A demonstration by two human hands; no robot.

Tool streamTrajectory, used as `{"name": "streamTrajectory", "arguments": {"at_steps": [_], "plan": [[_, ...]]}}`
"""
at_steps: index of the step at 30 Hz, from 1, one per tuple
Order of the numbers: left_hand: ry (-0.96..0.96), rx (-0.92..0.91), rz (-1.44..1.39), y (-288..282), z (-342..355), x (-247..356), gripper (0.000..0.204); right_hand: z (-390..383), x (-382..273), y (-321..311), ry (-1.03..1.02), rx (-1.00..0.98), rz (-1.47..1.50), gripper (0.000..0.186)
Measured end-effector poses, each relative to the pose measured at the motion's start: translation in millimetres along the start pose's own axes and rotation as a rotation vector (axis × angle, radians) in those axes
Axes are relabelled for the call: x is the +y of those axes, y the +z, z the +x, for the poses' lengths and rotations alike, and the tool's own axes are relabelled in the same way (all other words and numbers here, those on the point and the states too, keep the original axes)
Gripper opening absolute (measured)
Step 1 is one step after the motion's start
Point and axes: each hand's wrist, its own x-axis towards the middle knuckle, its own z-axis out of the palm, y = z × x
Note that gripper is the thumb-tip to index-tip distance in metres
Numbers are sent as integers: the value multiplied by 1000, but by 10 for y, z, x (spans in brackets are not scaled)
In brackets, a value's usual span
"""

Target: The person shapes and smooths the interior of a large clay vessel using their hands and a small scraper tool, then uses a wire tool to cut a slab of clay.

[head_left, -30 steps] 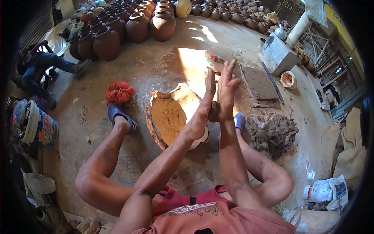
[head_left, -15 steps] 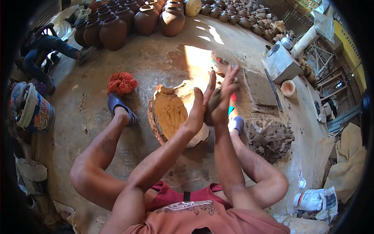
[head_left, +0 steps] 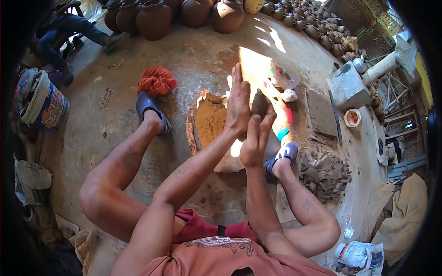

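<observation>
My left hand [head_left: 237, 106], its fingers extended upward, presses from the left against a dark clay lump [head_left: 258, 104]. Below and to the right, my right hand [head_left: 254, 142] also has its fingers raised against the lump, so it sits between both hands. Behind them on the floor is a broken-edged shallow shell [head_left: 192, 123] with ochre powder [head_left: 209, 124] in it, partly hidden by my arms. A heap of wet grey clay [head_left: 324, 177] lies beside my right foot.
Rows of brown pots [head_left: 152, 20] stand at the back; another person's legs [head_left: 60, 46] are at upper left. A red cloth [head_left: 156, 81], bucket [head_left: 43, 99], concrete block [head_left: 347, 85], clear bowl [head_left: 284, 73], grey board [head_left: 322, 115] and sacks [head_left: 403, 221] surround me.
My hands have slid against each other: the left fingertips are now higher, the right lower, and more of the clay lump shows between them. The camera's view has shifted slightly.
</observation>
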Motion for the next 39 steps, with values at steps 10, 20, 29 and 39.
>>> {"name": "streamTrajectory", "arguments": {"at_steps": [10, 20, 29, 39], "plan": [[-287, 163, 17, -1678, 442, -1547, 63, 211, 1601, 272, 472, -295, 159, 44], [-479, -8, 216, -1844, -47, -2219, 62, -27, 2162, 820, 172, -423, -397, 48], [-505, 133, -166, -1645, 22, -1966, 68, 219, 2031, 670, -19, -542, -687, 45], [-313, -17, 258, -1736, 21, -2440, 64, 343, 2159, 523, -246, -679, -899, 42]]}}
